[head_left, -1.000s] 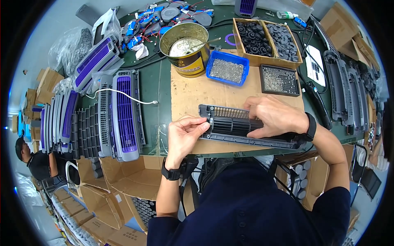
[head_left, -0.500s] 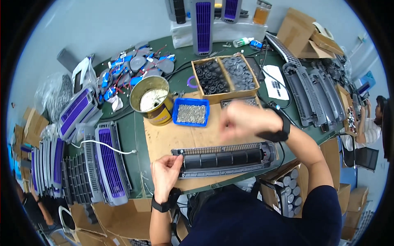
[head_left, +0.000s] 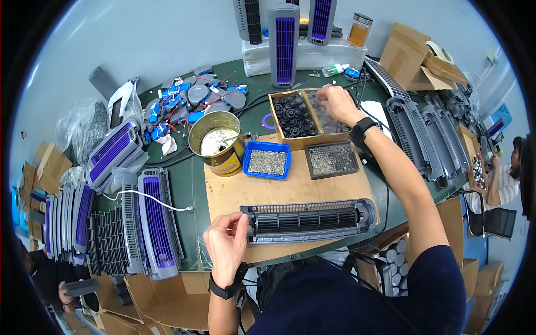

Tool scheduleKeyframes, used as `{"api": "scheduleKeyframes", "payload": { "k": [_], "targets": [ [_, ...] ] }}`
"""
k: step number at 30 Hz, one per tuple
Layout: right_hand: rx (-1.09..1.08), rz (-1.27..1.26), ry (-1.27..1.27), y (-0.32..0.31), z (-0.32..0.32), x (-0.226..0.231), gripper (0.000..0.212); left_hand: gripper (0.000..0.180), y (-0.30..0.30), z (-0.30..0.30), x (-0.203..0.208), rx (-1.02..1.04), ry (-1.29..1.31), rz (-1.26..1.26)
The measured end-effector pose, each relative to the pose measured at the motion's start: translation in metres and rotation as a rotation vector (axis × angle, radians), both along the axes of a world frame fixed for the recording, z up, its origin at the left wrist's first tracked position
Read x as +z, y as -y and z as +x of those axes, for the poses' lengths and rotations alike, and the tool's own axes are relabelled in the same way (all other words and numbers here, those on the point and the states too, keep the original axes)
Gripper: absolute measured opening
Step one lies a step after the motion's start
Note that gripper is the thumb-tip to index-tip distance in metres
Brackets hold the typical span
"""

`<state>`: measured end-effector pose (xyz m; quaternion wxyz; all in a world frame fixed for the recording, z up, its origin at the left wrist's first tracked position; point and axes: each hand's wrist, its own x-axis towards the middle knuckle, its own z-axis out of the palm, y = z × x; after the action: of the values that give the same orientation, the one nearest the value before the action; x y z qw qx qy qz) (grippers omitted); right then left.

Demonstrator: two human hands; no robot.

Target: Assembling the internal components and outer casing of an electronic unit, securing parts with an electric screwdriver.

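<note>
Head: left hand at housing; right in box

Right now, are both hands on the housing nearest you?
No: the left hand is at the housing, the right hand over the divided box.

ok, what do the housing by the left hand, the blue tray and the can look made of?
Housing: likely moulded plastic, matte grey; ribs and grille seem formed in one piece.
Blue tray: probably plastic, maybe slightly glossy; same blue on rim and wall.
Can: looks like metal; shiny, brassy inner wall and thin rim.
</note>
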<state>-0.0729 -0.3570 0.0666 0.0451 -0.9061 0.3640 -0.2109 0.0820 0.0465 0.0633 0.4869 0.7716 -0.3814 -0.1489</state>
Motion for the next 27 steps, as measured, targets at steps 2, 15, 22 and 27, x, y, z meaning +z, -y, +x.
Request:
{"api": "scheduleKeyframes", "payload": {
  "k": [2, 15, 22, 27],
  "targets": [
    [-0.009, -0.033, -0.028, -0.003, -0.002, 0.003, 0.021, 0.015, 0.001, 0.000, 0.002, -0.013, 0.034, -0.016],
    [0.530, 1.037, 0.253, -0.187, 0.023, 0.071, 0.017, 0.013, 0.026, -0.002, 0.016, -0.013, -0.267, -0.345],
    [0.703, 0.632, 0.363, -0.234, 0.025, 0.058, 0.013, 0.020, 0.014, -0.008, 0.019, -0.031, -0.427, -0.327],
    [0.840, 0.377, 0.396, -0.253, 0.026, 0.044, 0.019, 0.035, 0.007, -0.018, 0.004, -0.029, -0.916, -0.421]
  ]
}}
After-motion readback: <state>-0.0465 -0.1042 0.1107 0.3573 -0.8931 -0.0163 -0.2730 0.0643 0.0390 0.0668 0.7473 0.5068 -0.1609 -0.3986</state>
